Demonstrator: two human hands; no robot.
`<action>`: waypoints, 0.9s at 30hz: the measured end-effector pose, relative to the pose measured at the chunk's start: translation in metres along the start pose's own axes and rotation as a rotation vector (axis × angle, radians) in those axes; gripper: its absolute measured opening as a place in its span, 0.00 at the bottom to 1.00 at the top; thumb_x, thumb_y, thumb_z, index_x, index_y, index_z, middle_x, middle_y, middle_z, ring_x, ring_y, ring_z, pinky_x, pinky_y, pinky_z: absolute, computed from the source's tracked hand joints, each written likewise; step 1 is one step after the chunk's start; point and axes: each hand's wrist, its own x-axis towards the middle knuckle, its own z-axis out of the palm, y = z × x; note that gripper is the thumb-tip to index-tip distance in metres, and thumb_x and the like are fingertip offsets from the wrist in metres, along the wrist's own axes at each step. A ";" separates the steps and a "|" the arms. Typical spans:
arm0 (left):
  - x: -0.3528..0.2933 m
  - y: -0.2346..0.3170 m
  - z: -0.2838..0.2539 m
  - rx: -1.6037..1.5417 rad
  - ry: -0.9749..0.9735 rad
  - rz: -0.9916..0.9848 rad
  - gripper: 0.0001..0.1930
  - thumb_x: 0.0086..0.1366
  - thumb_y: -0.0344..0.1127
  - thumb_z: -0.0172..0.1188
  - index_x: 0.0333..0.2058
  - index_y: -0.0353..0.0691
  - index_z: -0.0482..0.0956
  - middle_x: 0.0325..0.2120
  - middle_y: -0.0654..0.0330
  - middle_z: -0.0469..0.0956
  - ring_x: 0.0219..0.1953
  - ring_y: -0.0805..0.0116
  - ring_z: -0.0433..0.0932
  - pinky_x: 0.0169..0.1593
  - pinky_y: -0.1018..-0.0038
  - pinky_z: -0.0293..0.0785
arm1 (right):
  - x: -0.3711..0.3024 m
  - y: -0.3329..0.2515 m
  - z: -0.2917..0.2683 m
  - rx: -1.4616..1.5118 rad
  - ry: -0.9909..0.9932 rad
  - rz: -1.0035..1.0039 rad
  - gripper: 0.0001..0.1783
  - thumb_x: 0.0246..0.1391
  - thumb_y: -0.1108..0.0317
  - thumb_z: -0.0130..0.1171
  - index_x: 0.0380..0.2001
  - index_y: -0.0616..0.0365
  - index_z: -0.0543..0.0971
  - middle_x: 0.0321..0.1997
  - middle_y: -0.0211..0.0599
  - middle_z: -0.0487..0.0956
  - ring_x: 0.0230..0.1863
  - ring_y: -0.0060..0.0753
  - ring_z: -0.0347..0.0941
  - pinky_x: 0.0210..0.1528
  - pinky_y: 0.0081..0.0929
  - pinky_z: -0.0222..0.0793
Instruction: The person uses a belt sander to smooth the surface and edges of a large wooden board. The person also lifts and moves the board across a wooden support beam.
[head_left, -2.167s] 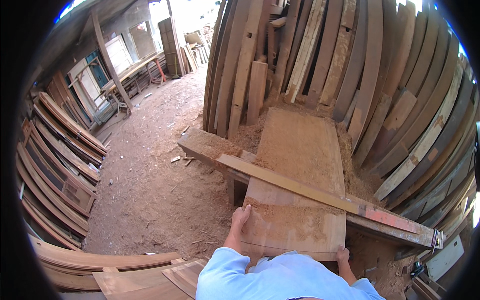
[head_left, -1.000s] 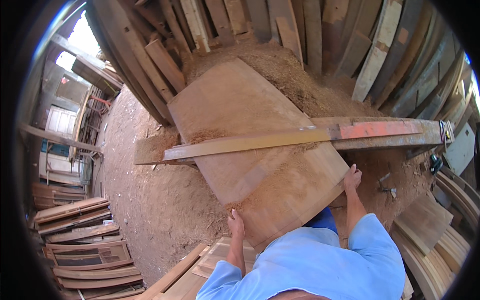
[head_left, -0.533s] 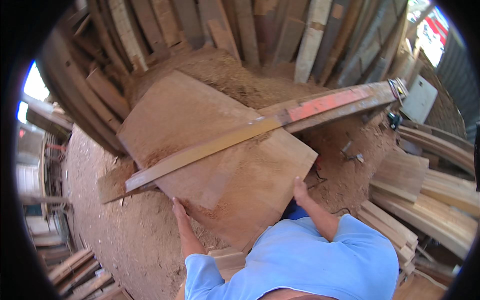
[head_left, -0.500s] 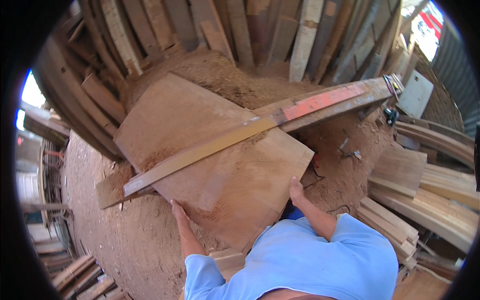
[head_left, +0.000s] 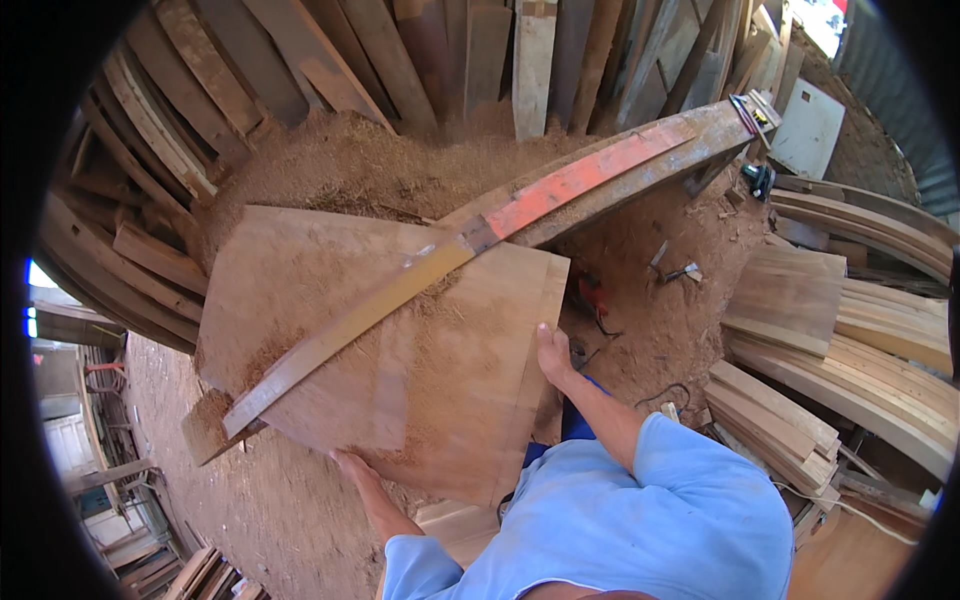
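Note:
A wide, flat wooden panel (head_left: pixel 480 350), dusted with sawdust, lies tilted in front of me. My left hand (head_left: pixel 352 466) grips its near left edge, with most of its fingers hidden below. On its right edge, my right hand (head_left: pixel 550 352) has the thumb on top and the other fingers out of sight underneath. A long straight bar (head_left: pixel 370 310), whitish, yellow and red along its length, runs diagonally over the panel. Beneath them a long wooden beam (head_left: pixel 640 180) sticks out at the upper right and at the lower left.
Many planks (head_left: pixel 480 60) lean upright along the far side, above a heap of sawdust (head_left: pixel 330 165). Stacked boards (head_left: pixel 850 380) lie at the right. A red-and-black corded object (head_left: pixel 593 295) and a small metal tool (head_left: pixel 682 272) sit on the dirt floor.
The panel has turned clockwise under the bar, both hands staying on its edges. My right hand has moved up and left; the left is lower. The whole view has shifted somewhat.

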 end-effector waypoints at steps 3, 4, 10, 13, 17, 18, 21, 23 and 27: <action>-0.003 -0.002 0.003 0.054 0.002 0.007 0.44 0.82 0.64 0.39 0.77 0.27 0.55 0.78 0.46 0.59 0.78 0.49 0.59 0.79 0.60 0.54 | 0.010 -0.003 -0.010 0.012 -0.085 -0.005 0.24 0.78 0.56 0.50 0.57 0.69 0.81 0.54 0.56 0.87 0.57 0.50 0.83 0.59 0.43 0.73; -0.004 0.000 0.004 0.085 0.014 -0.040 0.45 0.82 0.65 0.39 0.78 0.28 0.54 0.78 0.46 0.58 0.79 0.49 0.58 0.79 0.60 0.53 | 0.012 -0.002 -0.012 0.005 -0.099 0.026 0.24 0.78 0.56 0.50 0.57 0.69 0.81 0.54 0.56 0.87 0.56 0.50 0.83 0.59 0.43 0.73; -0.033 0.016 0.013 0.174 0.139 -0.056 0.46 0.82 0.65 0.40 0.75 0.22 0.58 0.75 0.39 0.63 0.75 0.45 0.65 0.76 0.57 0.60 | 0.026 -0.013 -0.029 -0.242 -0.218 0.109 0.27 0.76 0.52 0.54 0.57 0.70 0.80 0.50 0.51 0.87 0.52 0.39 0.82 0.57 0.40 0.75; -0.038 0.020 0.017 0.155 0.106 -0.028 0.46 0.82 0.65 0.39 0.74 0.21 0.59 0.74 0.37 0.64 0.73 0.43 0.67 0.76 0.56 0.61 | 0.032 -0.033 -0.043 -0.464 -0.060 -0.119 0.29 0.70 0.51 0.59 0.59 0.67 0.76 0.56 0.66 0.81 0.60 0.66 0.77 0.63 0.53 0.72; -0.033 0.014 0.009 0.190 0.044 0.016 0.45 0.82 0.64 0.39 0.74 0.22 0.59 0.74 0.41 0.65 0.73 0.45 0.67 0.76 0.57 0.61 | 0.056 -0.088 -0.050 -0.737 0.087 -0.442 0.31 0.67 0.50 0.62 0.61 0.64 0.72 0.61 0.62 0.76 0.61 0.68 0.72 0.65 0.59 0.68; -0.032 0.009 0.007 0.129 0.002 -0.013 0.44 0.83 0.64 0.39 0.75 0.23 0.59 0.74 0.42 0.65 0.73 0.46 0.67 0.76 0.58 0.61 | 0.070 -0.106 -0.047 -0.777 0.083 -0.486 0.32 0.66 0.49 0.62 0.62 0.63 0.72 0.62 0.61 0.74 0.63 0.67 0.71 0.66 0.59 0.67; -0.033 -0.004 0.003 -0.047 -0.061 -0.088 0.41 0.84 0.61 0.38 0.75 0.25 0.58 0.75 0.45 0.64 0.74 0.49 0.66 0.76 0.60 0.61 | 0.129 -0.160 -0.032 -0.845 -0.032 -0.613 0.31 0.68 0.48 0.59 0.64 0.58 0.73 0.64 0.55 0.75 0.65 0.66 0.70 0.67 0.60 0.66; -0.036 -0.011 0.002 -0.089 -0.073 -0.106 0.40 0.85 0.59 0.37 0.76 0.26 0.58 0.75 0.46 0.64 0.74 0.50 0.65 0.76 0.61 0.61 | 0.175 -0.187 -0.016 -0.981 -0.086 -0.660 0.31 0.68 0.47 0.57 0.65 0.55 0.74 0.66 0.52 0.75 0.67 0.65 0.70 0.68 0.61 0.65; -0.041 -0.016 0.002 0.008 0.000 -0.035 0.38 0.85 0.58 0.35 0.76 0.28 0.58 0.75 0.46 0.64 0.74 0.51 0.65 0.76 0.60 0.60 | 0.257 -0.214 -0.002 -1.204 -0.078 -0.701 0.32 0.70 0.40 0.53 0.62 0.54 0.79 0.67 0.48 0.78 0.69 0.62 0.69 0.72 0.63 0.59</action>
